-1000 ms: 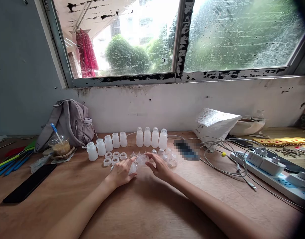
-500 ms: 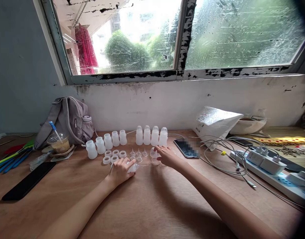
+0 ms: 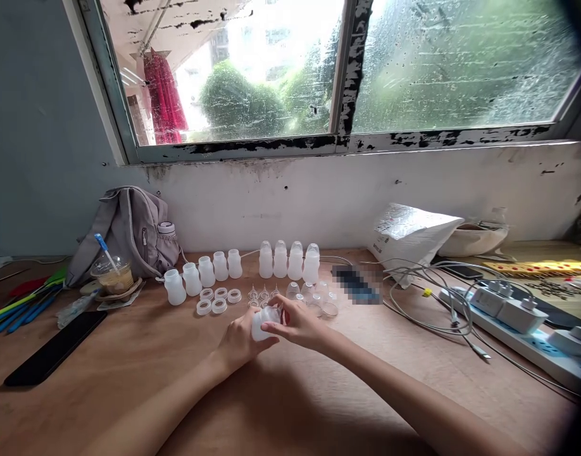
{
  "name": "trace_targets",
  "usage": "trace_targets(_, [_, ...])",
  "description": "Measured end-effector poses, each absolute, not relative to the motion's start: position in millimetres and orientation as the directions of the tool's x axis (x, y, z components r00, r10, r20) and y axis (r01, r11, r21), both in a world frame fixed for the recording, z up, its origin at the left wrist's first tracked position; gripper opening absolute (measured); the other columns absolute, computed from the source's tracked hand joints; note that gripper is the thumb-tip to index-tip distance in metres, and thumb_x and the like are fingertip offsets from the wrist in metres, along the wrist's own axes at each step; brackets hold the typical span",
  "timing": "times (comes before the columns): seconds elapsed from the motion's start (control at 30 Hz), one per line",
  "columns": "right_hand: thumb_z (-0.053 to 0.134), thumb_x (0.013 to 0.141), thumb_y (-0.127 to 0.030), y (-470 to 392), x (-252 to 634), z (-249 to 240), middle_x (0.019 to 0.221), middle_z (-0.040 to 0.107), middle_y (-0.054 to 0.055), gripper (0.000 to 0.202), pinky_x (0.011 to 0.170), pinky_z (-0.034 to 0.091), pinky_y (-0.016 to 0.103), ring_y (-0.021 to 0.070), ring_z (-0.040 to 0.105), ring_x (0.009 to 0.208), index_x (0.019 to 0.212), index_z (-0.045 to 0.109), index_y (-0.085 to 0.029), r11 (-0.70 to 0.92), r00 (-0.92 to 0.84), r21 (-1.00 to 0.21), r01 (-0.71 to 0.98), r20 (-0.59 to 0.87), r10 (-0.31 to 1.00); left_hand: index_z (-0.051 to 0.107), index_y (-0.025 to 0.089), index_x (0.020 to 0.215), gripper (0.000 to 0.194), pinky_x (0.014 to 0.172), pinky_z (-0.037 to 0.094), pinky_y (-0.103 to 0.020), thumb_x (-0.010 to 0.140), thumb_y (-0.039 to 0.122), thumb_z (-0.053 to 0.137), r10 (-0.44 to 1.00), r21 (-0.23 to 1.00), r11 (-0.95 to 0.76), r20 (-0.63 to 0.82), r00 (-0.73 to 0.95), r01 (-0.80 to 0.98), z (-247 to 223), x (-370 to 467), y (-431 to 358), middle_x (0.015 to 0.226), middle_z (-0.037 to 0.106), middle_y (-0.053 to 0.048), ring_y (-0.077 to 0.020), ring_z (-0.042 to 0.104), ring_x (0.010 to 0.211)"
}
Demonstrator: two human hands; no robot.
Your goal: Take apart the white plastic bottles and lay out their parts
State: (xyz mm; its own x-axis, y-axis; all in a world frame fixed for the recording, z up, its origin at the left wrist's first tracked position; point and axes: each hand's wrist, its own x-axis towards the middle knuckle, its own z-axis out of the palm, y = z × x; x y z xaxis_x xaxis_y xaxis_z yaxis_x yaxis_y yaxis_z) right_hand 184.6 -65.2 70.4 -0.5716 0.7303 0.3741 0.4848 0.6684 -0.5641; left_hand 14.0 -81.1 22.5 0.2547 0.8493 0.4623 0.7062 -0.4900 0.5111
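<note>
A small frosted baby bottle [image 3: 261,325] lies tilted in my left hand [image 3: 238,339], whose fingers wrap round its body. My right hand [image 3: 300,322] meets it at the top end, closed on a clear cap that its fingers mostly hide. Beyond the hands lie white screw rings [image 3: 219,306] and clear pointed teats [image 3: 264,294], partly covered by my fingers. Several clear dome caps [image 3: 323,292] stand right of my right hand. Open bottle bodies [image 3: 206,272] line the back left, and several capped baby bottles [image 3: 280,259] stand at the back middle.
A phone [image 3: 350,278], partly pixelated, lies right of the caps. Loose cables [image 3: 414,307] and a power strip [image 3: 532,342] fill the right side. On the left are a black flat object [image 3: 56,348], a drink cup [image 3: 112,273], pens [image 3: 27,307] and a backpack [image 3: 136,221].
My right hand has come from the clear caps toward me and left, to the bottle's top end. My left hand has lifted the bottle slightly and moved right.
</note>
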Motion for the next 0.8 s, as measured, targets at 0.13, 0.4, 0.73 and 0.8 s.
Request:
trace_targets(0.13, [0.049, 0.074, -0.052, -70, 181, 69, 0.054, 0.048, -0.003, 0.035, 0.043, 0.028, 0.020, 0.0095, 0.042, 0.049, 0.079, 0.049, -0.017, 0.627, -0.515, -0.597, 0.500, 0.377, 0.770, 0.046, 0.020, 0.090, 0.030, 0.056, 0.044, -0.025, 0.065, 0.033, 0.058, 0.872, 0.569, -0.482, 0.386, 0.301, 0.667, 24, 16, -86, 0.074, 0.060, 0.001, -0.0155, 0.057, 0.064])
trace_targets(0.4, [0.051, 0.076, -0.045, -75, 191, 91, 0.065, 0.044, -0.003, 0.034, 0.047, 0.030, 0.018, 0.0079, 0.039, 0.056, 0.096, 0.049, -0.017, 0.542, -0.677, -0.773, 0.330, 0.206, 0.706, 0.051, 0.015, 0.088, 0.034, 0.048, 0.040, -0.023, 0.055, 0.017, 0.060, 0.851, 0.969, -0.166, 0.045, 0.524, 0.186, 42, 14, -87, 0.062, 0.052, 0.003, -0.0108, 0.050, 0.051])
trace_targets(0.73, [0.046, 0.078, -0.049, -60, 205, 106, 0.066, 0.049, -0.001, 0.033, 0.048, 0.037, 0.020, 0.0086, 0.047, 0.056, 0.082, 0.048, -0.016, 0.432, -0.685, -0.839, 0.331, 0.102, 0.722, 0.050, 0.015, 0.082, 0.028, 0.041, 0.038, -0.023, 0.056, 0.017, 0.059, 0.663, 0.966, 0.255, -0.151, 0.733, -0.031, 46, 7, -91, 0.056, 0.052, 0.002, -0.0116, 0.051, 0.042])
trace_targets(0.8, [0.044, 0.079, -0.049, -58, 204, 101, 0.057, 0.045, -0.003, 0.034, 0.041, 0.032, 0.019, 0.0069, 0.042, 0.047, 0.071, 0.044, -0.016, 0.432, -0.660, -0.837, 0.336, 0.118, 0.742, 0.050, 0.015, 0.081, 0.027, 0.039, 0.037, -0.022, 0.056, 0.017, 0.060, 0.678, 0.968, 0.251, -0.169, 0.715, -0.009, 45, 6, -90, 0.056, 0.052, 0.002, -0.0112, 0.050, 0.041])
